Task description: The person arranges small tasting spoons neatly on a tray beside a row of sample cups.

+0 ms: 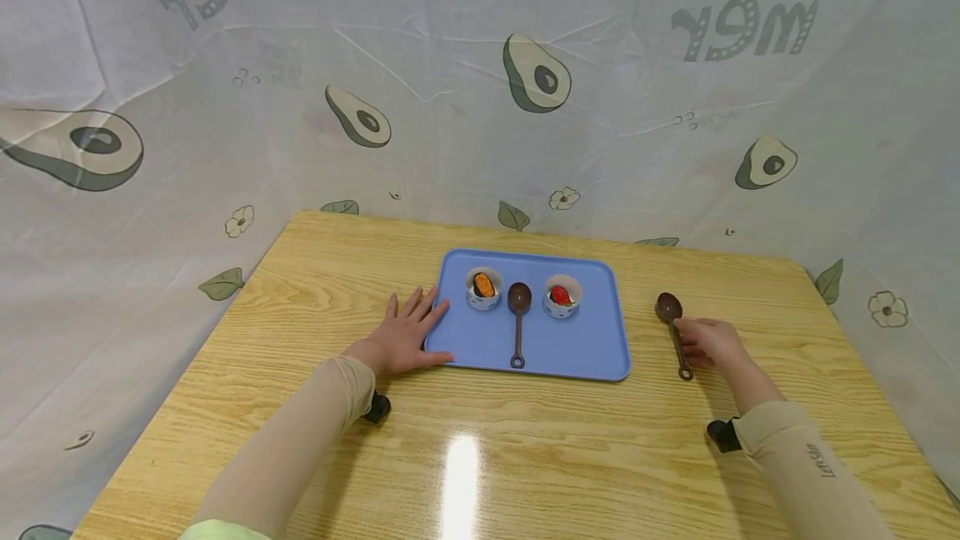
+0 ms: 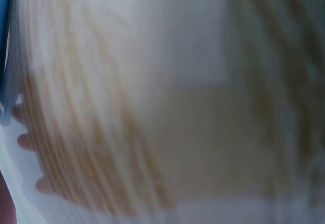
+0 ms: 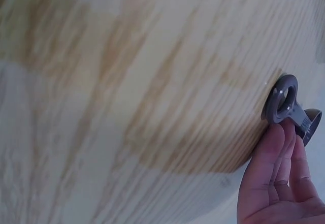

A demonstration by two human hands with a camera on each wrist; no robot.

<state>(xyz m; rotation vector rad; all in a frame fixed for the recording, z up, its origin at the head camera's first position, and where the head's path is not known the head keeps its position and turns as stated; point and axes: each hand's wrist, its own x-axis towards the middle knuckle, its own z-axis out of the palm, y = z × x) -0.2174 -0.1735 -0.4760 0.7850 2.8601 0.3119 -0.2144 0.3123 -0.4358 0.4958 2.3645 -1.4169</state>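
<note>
To the right of the blue tray, I see the person's right hand holding a brown spoon by its handle, thumb and fingers closed on it. Its bowl points toward the far side of the wooden table and its ring end toward the near side; from my end I cannot tell whether it rests on the wood or sits just above. My right wrist feed shows the fingertips against the handle near the ring, with the bowl beyond.

At the tray's left edge, the left hand lies with fingers straight and spread, gripping nothing, its thumb and fingertips at the rim. My left wrist feed is mostly blurred wood grain. On the tray, a second spoon lies between the left cup, holding an orange-topped piece, and the right cup, holding a red-topped piece.
</note>
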